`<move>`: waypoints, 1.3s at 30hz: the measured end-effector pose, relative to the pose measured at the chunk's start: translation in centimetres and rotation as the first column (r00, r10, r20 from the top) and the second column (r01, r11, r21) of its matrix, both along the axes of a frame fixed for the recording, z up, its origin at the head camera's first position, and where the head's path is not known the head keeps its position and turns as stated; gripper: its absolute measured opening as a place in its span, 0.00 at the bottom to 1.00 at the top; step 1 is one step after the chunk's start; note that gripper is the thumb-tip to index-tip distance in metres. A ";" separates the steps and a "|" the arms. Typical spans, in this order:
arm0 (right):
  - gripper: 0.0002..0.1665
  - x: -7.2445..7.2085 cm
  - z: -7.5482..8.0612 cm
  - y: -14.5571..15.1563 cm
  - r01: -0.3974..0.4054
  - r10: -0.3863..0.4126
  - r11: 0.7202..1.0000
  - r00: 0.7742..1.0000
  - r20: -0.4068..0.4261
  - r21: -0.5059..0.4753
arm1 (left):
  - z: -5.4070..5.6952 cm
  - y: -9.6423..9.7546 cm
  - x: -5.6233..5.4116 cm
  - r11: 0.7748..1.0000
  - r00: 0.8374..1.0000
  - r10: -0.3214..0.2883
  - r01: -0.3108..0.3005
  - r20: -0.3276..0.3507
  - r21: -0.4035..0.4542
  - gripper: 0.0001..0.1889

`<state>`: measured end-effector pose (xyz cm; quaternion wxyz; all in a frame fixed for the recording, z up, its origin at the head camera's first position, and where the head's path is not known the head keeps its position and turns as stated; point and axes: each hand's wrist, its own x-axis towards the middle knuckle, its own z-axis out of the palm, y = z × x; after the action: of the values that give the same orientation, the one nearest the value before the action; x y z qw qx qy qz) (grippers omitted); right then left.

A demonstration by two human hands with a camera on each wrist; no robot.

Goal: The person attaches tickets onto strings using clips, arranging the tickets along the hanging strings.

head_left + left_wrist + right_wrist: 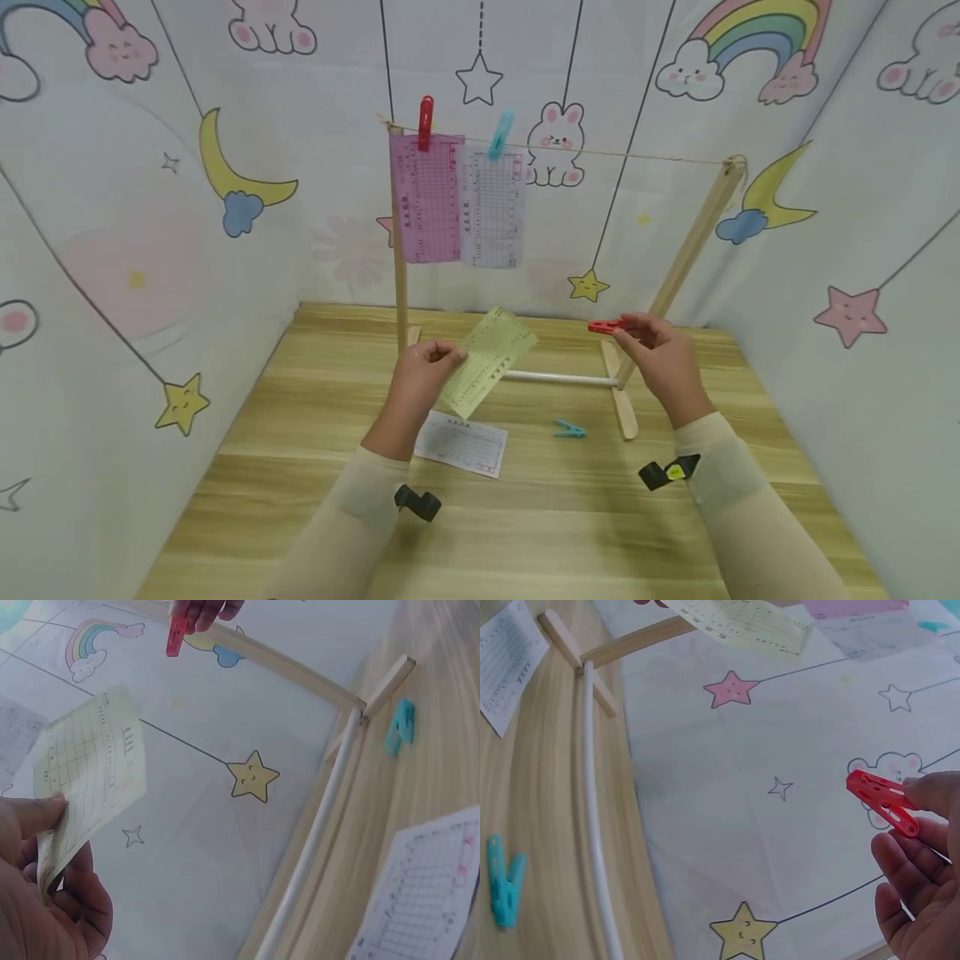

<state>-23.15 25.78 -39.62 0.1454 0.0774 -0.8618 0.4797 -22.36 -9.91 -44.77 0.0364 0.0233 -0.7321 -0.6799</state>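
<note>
My left hand (427, 375) pinches a yellow printed form (491, 358) by its lower left edge, holding it tilted over the table. In my right hand (663, 358) a red clothespin (606, 326) is held between thumb and fingers, its nose pointing left. The right wrist view shows the red clothespin (885, 801) with its handle ends at the thumb and fingertips. On the string (622, 154) hang a pink form (429, 208) under a red clothespin (425, 125) and a white form (491, 212) under a light blue clothespin (500, 136).
A white form (461, 446) lies on the wooden table (540, 533) below my left hand. To its right lies a blue clothespin (572, 429). The rack has a wooden post on each side, the right post (693, 242) leaning outward, and a white bar (558, 378) low between them.
</note>
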 end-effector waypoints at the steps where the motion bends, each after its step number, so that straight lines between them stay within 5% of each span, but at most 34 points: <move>1: 0.27 -0.1 0.5 0.1 -0.002 0.002 1.000 1.000 -0.020 -0.002 | 0.4 0.3 -0.2 1.000 1.000 0.004 -0.003 -0.011 0.029 0.07; 13: 0.23 0.0 7.9 -0.5 0.001 0.002 1.000 0.972 -0.234 0.012 | 5.4 3.8 -2.5 0.970 0.990 0.029 0.006 -0.140 0.245 0.09; 23: 0.21 -0.6 14.9 -2.0 -0.029 0.068 0.993 0.932 -0.357 0.114 | 8.2 6.1 -3.9 0.909 0.974 0.063 0.034 -0.216 0.415 0.06; 30: 0.20 -1.8 19.3 -2.9 -0.001 0.086 0.977 0.915 -0.394 0.213 | 10.0 8.4 -4.9 0.837 0.971 0.119 0.014 -0.207 0.547 0.05; 39: 0.22 -3.3 24.1 -5.2 0.069 0.074 0.930 0.927 -0.368 0.361 | 11.3 10.0 -5.5 0.802 0.963 0.180 -0.026 -0.200 0.596 0.06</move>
<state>-26.48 20.61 -15.49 0.2900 0.1947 -0.8922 0.2863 -27.89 0.11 -33.45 0.1552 -0.0110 -0.4727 -0.8674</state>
